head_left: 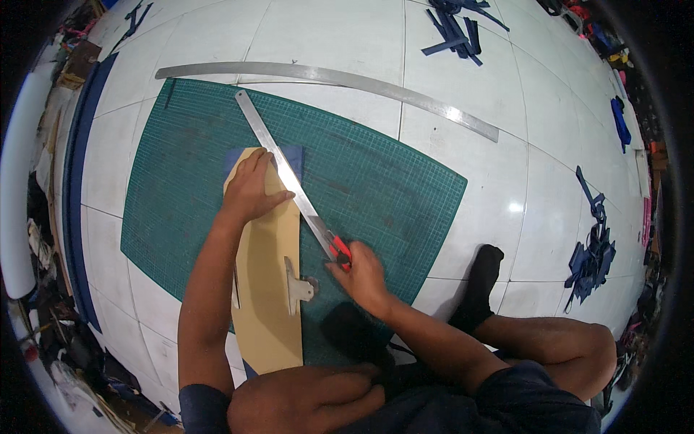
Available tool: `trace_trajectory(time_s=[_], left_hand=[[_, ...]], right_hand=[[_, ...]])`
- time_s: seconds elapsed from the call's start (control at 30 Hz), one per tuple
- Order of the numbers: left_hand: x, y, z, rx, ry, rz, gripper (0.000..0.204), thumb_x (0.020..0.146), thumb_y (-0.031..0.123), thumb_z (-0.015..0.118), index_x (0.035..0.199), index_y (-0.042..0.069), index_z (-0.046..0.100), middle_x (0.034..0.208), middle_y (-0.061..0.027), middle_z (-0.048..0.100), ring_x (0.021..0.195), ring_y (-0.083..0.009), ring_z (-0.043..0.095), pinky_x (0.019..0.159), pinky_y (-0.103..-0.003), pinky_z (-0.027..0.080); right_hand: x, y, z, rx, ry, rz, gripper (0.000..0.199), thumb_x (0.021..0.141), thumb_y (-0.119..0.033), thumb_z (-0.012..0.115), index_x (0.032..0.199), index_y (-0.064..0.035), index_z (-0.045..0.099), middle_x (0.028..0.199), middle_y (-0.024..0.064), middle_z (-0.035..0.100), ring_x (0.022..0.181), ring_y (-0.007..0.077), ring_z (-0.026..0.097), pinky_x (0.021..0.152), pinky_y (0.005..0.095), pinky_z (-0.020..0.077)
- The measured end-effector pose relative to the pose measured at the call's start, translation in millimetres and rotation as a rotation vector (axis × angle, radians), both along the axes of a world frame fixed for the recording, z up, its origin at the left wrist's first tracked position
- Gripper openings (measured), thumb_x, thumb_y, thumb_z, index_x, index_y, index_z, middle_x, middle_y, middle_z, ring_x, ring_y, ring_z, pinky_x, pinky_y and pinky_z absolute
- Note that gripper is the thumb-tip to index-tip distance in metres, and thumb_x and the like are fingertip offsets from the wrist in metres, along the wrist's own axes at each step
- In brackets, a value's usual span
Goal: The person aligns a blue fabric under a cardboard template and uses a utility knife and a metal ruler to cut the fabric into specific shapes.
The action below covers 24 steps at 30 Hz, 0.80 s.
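While I sit on the white tiled floor [347, 36], a green cutting mat [376, 181] lies before me, with a long curved metal strip [361, 78] on the tiles just beyond it. On the mat rests a tan board [271, 304], a blue fabric piece [293, 153] showing at its far end. Across these runs a straight steel ruler [278, 163]. My left hand [251, 189] lies flat, fingers spread, pressing on the board beside the ruler. My right hand [363, 276] is clenched around a red utility knife [338, 249] at the ruler's near end. Dark blue scraps [455, 29] lie scattered well apart.
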State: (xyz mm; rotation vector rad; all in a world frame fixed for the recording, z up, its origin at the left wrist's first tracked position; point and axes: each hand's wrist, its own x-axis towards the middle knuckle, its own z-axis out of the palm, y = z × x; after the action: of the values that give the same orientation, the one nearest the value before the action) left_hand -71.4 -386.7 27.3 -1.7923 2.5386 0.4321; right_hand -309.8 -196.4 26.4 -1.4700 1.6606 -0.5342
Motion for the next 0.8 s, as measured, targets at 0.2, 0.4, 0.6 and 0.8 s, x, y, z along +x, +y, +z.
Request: trace_trajectory(time_s=[0.2, 0.4, 0.6, 0.8], left_hand=[[-2, 7, -2, -0.222, 0.112, -0.115, 0.097, 0.069, 0.058, 0.084, 0.138, -0.002, 0.052, 0.14, -0.0256, 0.055, 0.13, -0.0412, 0.052, 0.109, -0.048, 0.044], [-1, 3, -1, -0.229, 0.097, -0.148, 0.093, 0.069, 0.057, 0.084, 0.135, -0.001, 0.055, 0.136, -0.0253, 0.057, 0.125, -0.0424, 0.055, 0.106, -0.049, 0.046], [-5, 1, 3, -0.11, 0.091, -0.083, 0.096, 0.069, 0.058, 0.084, 0.138, -0.002, 0.052, 0.141, -0.0255, 0.054, 0.128, -0.0437, 0.053, 0.107, -0.049, 0.045], [-3, -1, -1, -0.05, 0.036, -0.063, 0.096, 0.071, 0.058, 0.083, 0.138, -0.002, 0.051, 0.144, -0.026, 0.051, 0.133, -0.0427, 0.048, 0.112, -0.048, 0.04]], right_hand=[[-5, 19, -8, -0.086, 0.052, 0.079, 0.036, 0.079, -0.013, 0.079, 0.1, -0.0011, 0.053, 0.1, 0.0199, 0.058, 0.094, 0.0409, 0.06, 0.079, 0.0507, 0.0483], [-5, 17, -13, -0.076, 0.038, 0.061, 0.035, 0.079, -0.01, 0.077, 0.103, -0.0015, 0.053, 0.099, 0.0197, 0.058, 0.095, 0.041, 0.06, 0.08, 0.051, 0.0481], [-6, 19, -19, -0.077, 0.022, 0.042, 0.036, 0.078, -0.01, 0.077, 0.104, -0.0019, 0.054, 0.1, 0.0193, 0.059, 0.096, 0.0405, 0.06, 0.082, 0.0505, 0.0482], [-6, 20, -21, -0.111, 0.015, 0.042, 0.038, 0.076, -0.01, 0.078, 0.106, -0.0029, 0.055, 0.101, 0.018, 0.059, 0.098, 0.0399, 0.06, 0.084, 0.0504, 0.0481]])
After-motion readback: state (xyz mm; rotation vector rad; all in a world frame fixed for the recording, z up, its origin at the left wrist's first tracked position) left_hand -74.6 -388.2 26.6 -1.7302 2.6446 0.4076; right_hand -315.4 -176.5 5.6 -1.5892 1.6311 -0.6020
